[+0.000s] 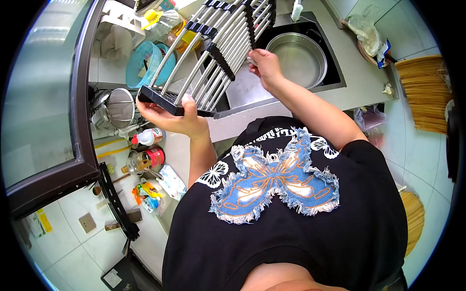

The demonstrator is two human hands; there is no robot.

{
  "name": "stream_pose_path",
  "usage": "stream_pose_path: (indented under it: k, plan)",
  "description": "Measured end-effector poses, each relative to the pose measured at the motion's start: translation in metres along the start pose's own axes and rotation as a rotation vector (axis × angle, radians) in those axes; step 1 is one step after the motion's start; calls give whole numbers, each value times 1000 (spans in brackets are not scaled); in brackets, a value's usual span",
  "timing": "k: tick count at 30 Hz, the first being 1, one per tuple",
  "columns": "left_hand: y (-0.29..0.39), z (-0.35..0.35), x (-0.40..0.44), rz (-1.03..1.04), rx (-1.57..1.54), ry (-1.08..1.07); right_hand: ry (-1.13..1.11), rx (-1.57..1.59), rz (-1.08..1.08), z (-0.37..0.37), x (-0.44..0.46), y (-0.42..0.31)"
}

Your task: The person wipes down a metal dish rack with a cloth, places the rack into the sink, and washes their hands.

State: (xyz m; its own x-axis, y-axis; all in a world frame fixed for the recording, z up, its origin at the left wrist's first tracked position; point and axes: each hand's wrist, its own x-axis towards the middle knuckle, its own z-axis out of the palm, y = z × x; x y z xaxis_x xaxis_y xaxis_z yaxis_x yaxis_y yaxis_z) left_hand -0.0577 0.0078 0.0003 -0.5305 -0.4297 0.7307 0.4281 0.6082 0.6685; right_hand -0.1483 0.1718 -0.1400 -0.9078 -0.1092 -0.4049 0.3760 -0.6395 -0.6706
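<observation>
A metal rack (228,36) of parallel silver bars with black plastic joints and a black end piece is tilted up over the counter and sink edge. My left hand (177,120) grips its black lower end, the thumb on top and fingers underneath. My right hand (266,69) is closed beside the rack's right side, fingers pinched around something small and pale that I cannot make out. Behind that hand, a large round metal pan (301,58) sits in the dark sink (335,80).
Blue plastic baskets (141,63), an oil bottle (170,26), wire strainers (120,106) and sauce bottles (151,137) stand along the left counter. A dark-framed window (82,97) projects at far left. Brooms (422,92) and a plastic bag (366,31) are at right.
</observation>
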Motion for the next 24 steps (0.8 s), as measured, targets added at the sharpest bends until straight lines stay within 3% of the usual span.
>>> stream_pose_path:
  k: [2,4,6,10,12,13,17,18,20,22,24]
  plan:
    - [-1,-1,2,-62,-24,43,-20,7,14,3,-2,1]
    - [-3,-1,3,-8,17,25,-166,-74,169,4,-5,-4]
    - [-4,3,7,-147,-127,125,-189,-135,175,-2,-4,-9]
    - [-19,-7,21,-209,-158,172,17,-194,-444,-7,6,-14]
    - [-23,-4,25,-204,-161,222,78,-427,-791,2,9,-26]
    - [-28,-4,25,-242,-148,266,42,-613,-852,14,-10,-47]
    - [-29,1,23,-380,-292,280,-83,-747,-1004,36,-4,-33]
    - [-31,2,21,-393,-343,258,-84,-839,-1130,40,-9,-24]
    - [-33,3,20,-407,-326,285,-300,-708,-971,49,-28,-29]
    - [-32,4,20,-411,-318,292,-264,-762,-987,48,-13,-46]
    - [-28,5,15,-414,-303,289,29,-764,-964,50,1,-62]
